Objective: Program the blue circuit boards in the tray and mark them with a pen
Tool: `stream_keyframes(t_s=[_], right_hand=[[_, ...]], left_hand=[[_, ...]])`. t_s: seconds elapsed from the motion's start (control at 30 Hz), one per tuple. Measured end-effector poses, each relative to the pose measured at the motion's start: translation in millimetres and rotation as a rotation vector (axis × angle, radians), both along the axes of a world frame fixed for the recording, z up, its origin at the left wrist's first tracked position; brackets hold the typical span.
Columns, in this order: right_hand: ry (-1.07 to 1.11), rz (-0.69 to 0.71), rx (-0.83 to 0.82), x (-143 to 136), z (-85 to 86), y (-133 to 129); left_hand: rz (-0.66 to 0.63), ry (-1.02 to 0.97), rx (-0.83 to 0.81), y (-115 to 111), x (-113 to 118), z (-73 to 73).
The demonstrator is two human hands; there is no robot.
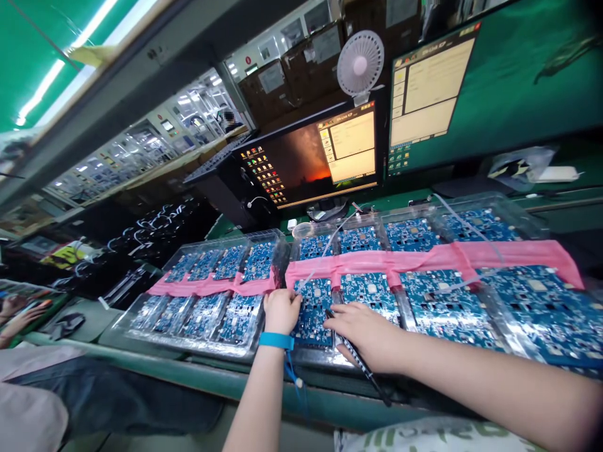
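Note:
My left hand [281, 311], with a blue wrist strap [276, 340] on its wrist, rests closed at the left edge of the right-hand clear tray [346, 359]. Its fingertips are by a blue circuit board [313, 317] and the lower end of a pale cable [325, 251]; what they grip is hidden. My right hand [365, 333] is closed round a slim black pen-like tool with pale marks [358, 359], over the near row of boards. The tool slants from the board's right edge down to the tray's front. Pink strips [362, 260] run across the boards.
A second clear tray [188, 342] of boards with a pink strip [211, 287] stands to the left. Behind are two monitors [301, 160] [518, 94] and a small white fan [360, 63]. Bundled dark cables [146, 229] lie further left, near another person's hands [21, 320].

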State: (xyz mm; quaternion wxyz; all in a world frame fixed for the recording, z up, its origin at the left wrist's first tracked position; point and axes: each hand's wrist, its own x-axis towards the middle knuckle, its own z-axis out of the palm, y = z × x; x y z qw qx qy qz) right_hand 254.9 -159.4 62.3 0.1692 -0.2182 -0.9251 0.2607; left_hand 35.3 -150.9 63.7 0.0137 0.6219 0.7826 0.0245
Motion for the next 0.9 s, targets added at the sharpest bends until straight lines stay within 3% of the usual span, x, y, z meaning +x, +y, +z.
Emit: stream_keyframes(t_s=[0.9], right_hand=[[0.030,0.000,-0.036,2,-2.1,3]], left_hand=[[-0.071,0.005,0.080,2,-7,-12.8]])
